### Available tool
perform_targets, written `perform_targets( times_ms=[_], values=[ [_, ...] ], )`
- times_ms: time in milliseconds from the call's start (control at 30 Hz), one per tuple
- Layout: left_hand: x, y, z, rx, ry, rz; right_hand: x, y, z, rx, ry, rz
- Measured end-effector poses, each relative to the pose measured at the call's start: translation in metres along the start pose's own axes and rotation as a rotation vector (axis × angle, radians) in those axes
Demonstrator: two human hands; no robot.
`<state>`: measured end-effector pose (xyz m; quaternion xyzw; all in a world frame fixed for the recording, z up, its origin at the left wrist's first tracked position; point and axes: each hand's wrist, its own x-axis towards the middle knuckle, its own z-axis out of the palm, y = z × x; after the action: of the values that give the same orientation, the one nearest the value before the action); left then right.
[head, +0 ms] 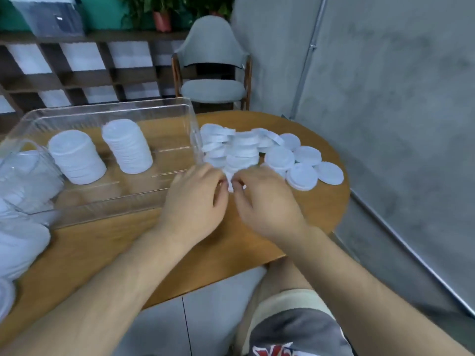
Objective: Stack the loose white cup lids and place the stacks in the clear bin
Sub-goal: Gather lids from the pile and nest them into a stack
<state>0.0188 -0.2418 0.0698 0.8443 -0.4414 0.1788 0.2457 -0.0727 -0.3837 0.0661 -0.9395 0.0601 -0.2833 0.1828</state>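
Lids (302, 177), round, white, clear rectangular bin (102, 206)

- Shorts (295, 330), below the right hand (267, 204): red and white lettering (272, 352), cut off by the frame edge, unreadable.
- Storage box (48, 16), far beyond the left hand (195, 199): small white label (59, 18), illegible.

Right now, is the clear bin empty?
No: a left lid stack and a right lid stack of white cup lids stand upright inside the clear bin.
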Motion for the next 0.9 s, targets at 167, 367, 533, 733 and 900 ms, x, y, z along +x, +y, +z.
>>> perform_targets(
  times_ms=[167, 367, 533, 733, 900],
  values=[
    [-0.036, 0.018, 0.055, -0.092, -0.156, -0.028, -0.056, 0.040, 0.026, 0.083, -0.044, 0.218],
    [-0.013, 0.027, 0.105, -0.165, 0.020, -0.011, -0.035, 0.064, 0.044, 0.214, 0.082, 0.328],
    [0.016, 0.019, 0.126, -0.046, 0.104, -0.096, -0.015, 0.082, 0.056, 0.130, 0.168, 0.322],
    [0.034, 0.007, 0.133, -0.071, 0.071, -0.286, 0.019, 0.087, 0.073, 0.099, 0.247, 0.295],
    [0.036, 0.002, 0.136, -0.173, 0.012, -0.400, 0.026, 0.094, 0.076, 0.038, 0.355, 0.283]
  ],
)
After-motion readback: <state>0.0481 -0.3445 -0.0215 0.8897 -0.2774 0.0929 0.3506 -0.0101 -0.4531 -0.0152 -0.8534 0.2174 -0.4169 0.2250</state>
